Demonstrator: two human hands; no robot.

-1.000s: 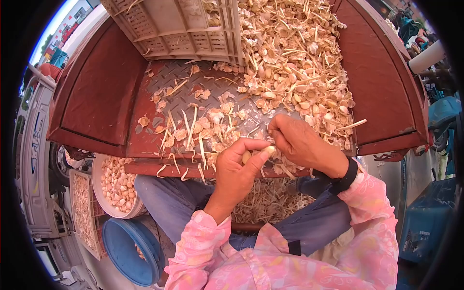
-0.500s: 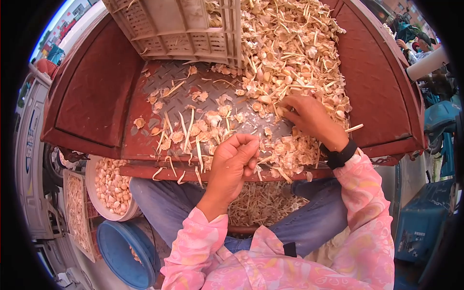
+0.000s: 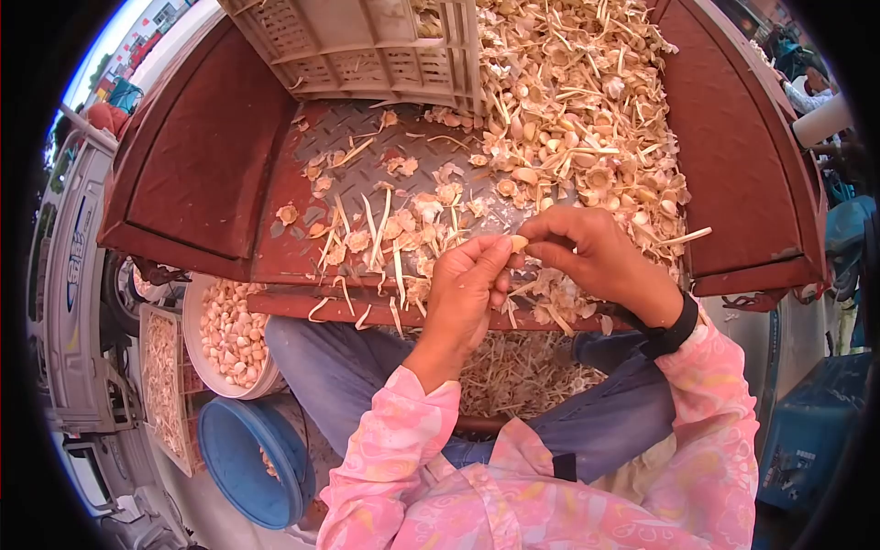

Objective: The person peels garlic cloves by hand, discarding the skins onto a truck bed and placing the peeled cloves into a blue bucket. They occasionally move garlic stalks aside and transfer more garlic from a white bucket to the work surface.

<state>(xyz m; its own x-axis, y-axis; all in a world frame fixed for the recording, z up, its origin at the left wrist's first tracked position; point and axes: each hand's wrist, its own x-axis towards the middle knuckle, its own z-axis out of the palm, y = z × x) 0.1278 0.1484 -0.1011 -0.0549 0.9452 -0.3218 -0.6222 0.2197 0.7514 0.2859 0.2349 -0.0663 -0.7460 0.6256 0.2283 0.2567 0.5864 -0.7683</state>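
Note:
A pale garlic clove (image 3: 519, 244) sits at the meeting point of both hands, above the front of the red metal bed. My left hand (image 3: 466, 286) pinches its near end between thumb and curled fingers. From the other side, the thumb and forefinger of my right hand (image 3: 591, 252) close on the same clove. Part of the clove is hidden by the fingertips. Just beyond my right hand lies a heap of loose cloves, skins and dry stalks (image 3: 577, 101).
A tilted plastic crate (image 3: 385, 69) stands at the back of the red bed (image 3: 206, 156). On the lower left are a white bucket of cloves (image 3: 195, 344), a blue bucket (image 3: 215, 449) and a crate of garlic scraps (image 3: 163, 390). More scraps (image 3: 513, 371) lie below the bed's edge.
My right hand has moved left and nearer from the heap to meet my left hand, and a clove now shows between them. The whole view has shifted slightly.

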